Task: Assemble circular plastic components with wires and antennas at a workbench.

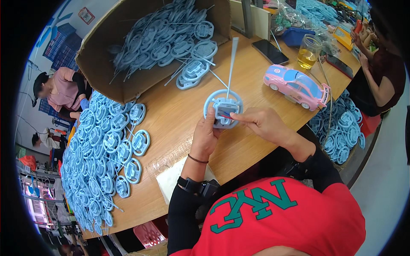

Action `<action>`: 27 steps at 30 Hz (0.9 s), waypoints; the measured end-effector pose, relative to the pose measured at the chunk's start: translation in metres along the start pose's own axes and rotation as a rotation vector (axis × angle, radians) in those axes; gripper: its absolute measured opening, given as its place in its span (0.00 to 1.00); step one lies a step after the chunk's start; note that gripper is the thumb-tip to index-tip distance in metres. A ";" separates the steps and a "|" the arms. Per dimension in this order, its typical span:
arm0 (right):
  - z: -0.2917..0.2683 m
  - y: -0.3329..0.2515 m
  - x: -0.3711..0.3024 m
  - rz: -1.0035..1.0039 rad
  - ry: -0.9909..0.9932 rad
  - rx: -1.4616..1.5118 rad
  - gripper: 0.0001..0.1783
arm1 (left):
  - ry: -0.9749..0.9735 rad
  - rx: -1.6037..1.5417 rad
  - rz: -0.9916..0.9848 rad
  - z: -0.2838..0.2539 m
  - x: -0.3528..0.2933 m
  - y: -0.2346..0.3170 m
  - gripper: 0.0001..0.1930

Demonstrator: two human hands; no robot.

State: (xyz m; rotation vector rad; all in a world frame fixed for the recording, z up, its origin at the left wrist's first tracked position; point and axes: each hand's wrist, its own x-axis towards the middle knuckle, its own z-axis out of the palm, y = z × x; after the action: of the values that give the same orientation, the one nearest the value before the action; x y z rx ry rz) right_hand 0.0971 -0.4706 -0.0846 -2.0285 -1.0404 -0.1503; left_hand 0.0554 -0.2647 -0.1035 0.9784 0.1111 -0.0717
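Note:
A light-blue toy steering-wheel controller [223, 97] with a long thin antenna is held upright over the table. My left hand [206, 134] grips its lower left rim, the thumb lying on the front. My right hand [267, 124] reaches in from the right, its index finger at the grey panel in the wheel's middle. The other fingers are curled under. By that fingertip shows a thin red strip [226, 117], too small to name. Whether the right hand pinches it, I cannot make out.
A cardboard box [147, 81] of similar wheels lies tipped at the back; a large pile of them [100, 158] covers the left side. To the right are a pink toy car [294, 85], a phone [270, 52] and a glass of yellow liquid [308, 53]. Co-workers sit nearby.

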 end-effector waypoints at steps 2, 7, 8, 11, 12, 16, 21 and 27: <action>-0.002 0.001 0.001 -0.004 -0.007 -0.022 0.14 | -0.015 -0.007 -0.053 0.002 0.001 -0.001 0.22; -0.001 0.000 0.003 -0.006 -0.008 0.010 0.14 | -0.014 0.024 -0.011 0.006 -0.001 0.000 0.24; 0.000 0.000 0.002 -0.002 -0.012 0.021 0.14 | -0.007 0.028 -0.003 0.004 0.000 -0.002 0.24; 0.006 0.006 0.001 -0.011 -0.034 0.049 0.14 | 0.020 0.091 -0.028 -0.005 -0.003 0.000 0.23; 0.010 0.007 0.001 -0.021 -0.048 0.057 0.15 | 0.075 0.118 0.013 -0.016 -0.006 0.001 0.23; -0.001 0.010 -0.001 -0.010 -0.074 0.056 0.17 | 0.240 0.269 0.536 -0.045 -0.016 0.062 0.24; -0.004 0.016 -0.003 0.050 -0.067 0.135 0.20 | -0.051 -0.449 0.847 -0.098 -0.007 0.178 0.27; -0.012 0.021 -0.009 0.102 -0.034 0.165 0.17 | 0.185 0.076 -0.106 -0.100 0.116 0.097 0.31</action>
State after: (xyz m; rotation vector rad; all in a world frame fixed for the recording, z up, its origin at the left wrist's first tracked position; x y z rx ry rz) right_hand 0.1093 -0.4910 -0.0934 -1.9348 -0.9363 0.0236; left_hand 0.1751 -0.1284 -0.0935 1.0534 0.3326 -0.0825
